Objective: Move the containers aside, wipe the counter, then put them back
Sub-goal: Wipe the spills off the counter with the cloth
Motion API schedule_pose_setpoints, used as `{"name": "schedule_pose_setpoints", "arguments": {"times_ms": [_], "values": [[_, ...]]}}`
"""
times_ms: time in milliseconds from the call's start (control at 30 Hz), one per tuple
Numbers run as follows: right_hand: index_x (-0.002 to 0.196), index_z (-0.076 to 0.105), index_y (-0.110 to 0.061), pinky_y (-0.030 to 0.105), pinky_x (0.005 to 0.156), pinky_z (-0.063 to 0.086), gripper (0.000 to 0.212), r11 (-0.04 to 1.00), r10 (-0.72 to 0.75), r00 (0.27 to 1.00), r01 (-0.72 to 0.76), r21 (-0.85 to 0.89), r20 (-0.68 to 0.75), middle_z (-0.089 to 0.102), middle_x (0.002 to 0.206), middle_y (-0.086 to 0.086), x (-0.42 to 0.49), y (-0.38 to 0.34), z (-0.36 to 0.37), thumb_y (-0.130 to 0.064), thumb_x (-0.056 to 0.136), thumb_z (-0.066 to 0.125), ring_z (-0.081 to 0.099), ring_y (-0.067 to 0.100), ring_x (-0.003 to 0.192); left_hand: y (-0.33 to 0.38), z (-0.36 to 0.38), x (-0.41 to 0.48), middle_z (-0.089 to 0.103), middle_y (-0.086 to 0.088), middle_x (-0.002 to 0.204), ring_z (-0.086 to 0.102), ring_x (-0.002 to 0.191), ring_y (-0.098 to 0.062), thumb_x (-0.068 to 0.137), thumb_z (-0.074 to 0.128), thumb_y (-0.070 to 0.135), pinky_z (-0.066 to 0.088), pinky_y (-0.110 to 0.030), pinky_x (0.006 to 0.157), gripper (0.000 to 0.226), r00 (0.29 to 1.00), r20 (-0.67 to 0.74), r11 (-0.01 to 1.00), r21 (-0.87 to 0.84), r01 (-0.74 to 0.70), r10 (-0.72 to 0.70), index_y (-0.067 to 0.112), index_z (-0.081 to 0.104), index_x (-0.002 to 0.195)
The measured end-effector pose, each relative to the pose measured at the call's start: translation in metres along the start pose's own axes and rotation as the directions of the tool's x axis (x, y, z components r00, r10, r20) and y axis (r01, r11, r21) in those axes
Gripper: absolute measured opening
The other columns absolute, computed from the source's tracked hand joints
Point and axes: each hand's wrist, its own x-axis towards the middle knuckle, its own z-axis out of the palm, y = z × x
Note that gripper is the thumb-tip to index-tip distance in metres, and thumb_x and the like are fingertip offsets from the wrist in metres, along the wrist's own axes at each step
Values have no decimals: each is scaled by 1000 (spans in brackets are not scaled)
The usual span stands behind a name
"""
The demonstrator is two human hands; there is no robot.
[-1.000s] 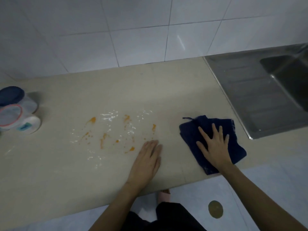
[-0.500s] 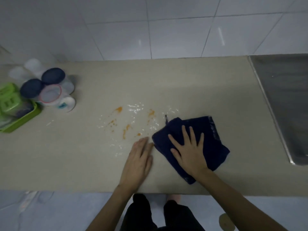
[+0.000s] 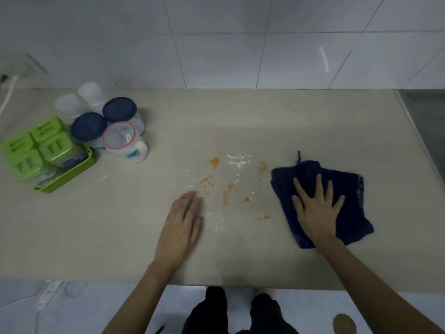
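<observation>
Orange stains and white powder (image 3: 226,186) are spattered over the middle of the beige counter (image 3: 240,121). To their right lies a dark blue cloth (image 3: 351,203), and my right hand (image 3: 315,208) presses flat on it with fingers spread. My left hand (image 3: 183,225) rests flat on the counter at the spill's left edge, holding nothing. The containers stand grouped at the far left: two jars with dark blue lids (image 3: 119,109), a clear jar with a red-rimmed lid (image 3: 119,138), two white-capped jars (image 3: 91,91) and a green tray of green-lidded boxes (image 3: 45,150).
A white tiled wall (image 3: 216,44) runs behind the counter. The steel sink's drainboard (image 3: 426,109) shows at the right edge. A white cable (image 3: 7,95) hangs at the far left. The counter's front edge is near my body, with floor and a power strip (image 3: 45,295) below.
The view has swung left, bringing all the containers into sight. My right hand and the cloth now sit just right of the spill, and my left hand has shifted to the spill's left side.
</observation>
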Motion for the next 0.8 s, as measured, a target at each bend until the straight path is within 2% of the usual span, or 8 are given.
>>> {"name": "schedule_pose_setpoints", "arguments": {"times_ms": [133,200,333,433,533,600,700,800], "values": [[144,22,-45,70,107,16,51,980,-196,980,197,-18,16,24,156,13,-48,-98,13,-52,93,25,22,41,141,-31,-4,4,35,-10,151,31,141,-24,97,41,28,19,-41,119,47,1000,21,1000,-13,-18,18,9,40,140],[144,22,-45,67,109,14,50,970,-244,970,244,-7,25,21,158,8,-61,-124,21,-53,94,24,21,37,142,-40,-3,3,36,-11,150,31,140,-24,98,40,30,20,-42,118,48,999,36,1000,-11,-28,28,8,41,140],[145,16,-48,66,112,11,53,950,-311,949,312,-6,47,10,160,0,-53,-92,19,-57,93,23,12,32,146,-55,-4,-2,34,-10,151,29,141,-21,98,39,32,15,-37,119,50,998,52,1000,5,-17,17,9,39,141],[146,13,-47,68,111,9,60,983,-182,981,182,10,59,7,160,-1,-49,-61,12,-65,88,18,7,35,146,-73,-9,2,35,-10,151,30,140,-23,97,35,34,15,-38,119,50,999,30,1000,4,23,-24,8,41,140],[147,13,-43,69,110,7,65,999,-47,998,47,-9,38,9,160,6,-49,-72,11,-68,86,14,4,40,145,-79,-13,6,36,-10,150,28,141,-22,97,33,35,17,-38,119,52,989,-34,987,-76,140,-143,6,41,139],[147,12,-44,70,110,6,65,992,-124,991,124,-5,47,8,160,10,-51,-108,13,-68,86,19,3,42,144,-79,-14,5,34,-8,151,26,142,-19,98,33,33,17,-38,119,50,982,-58,977,-126,170,-178,8,38,141],[145,15,-46,71,109,8,60,922,-384,921,386,-19,73,8,160,7,-54,-169,22,-67,89,23,6,43,144,-81,-14,4,28,-3,154,18,144,-11,99,30,34,17,-39,120,50,973,-68,959,-195,206,-222,13,33,144],[144,19,-49,67,111,9,55,915,-402,914,403,-11,64,11,160,0,-46,-185,25,-67,91,22,9,37,146,-81,-13,6,27,0,155,17,144,-10,99,29,36,14,-35,121,50,960,-70,947,-199,252,-270,15,33,144]]}}
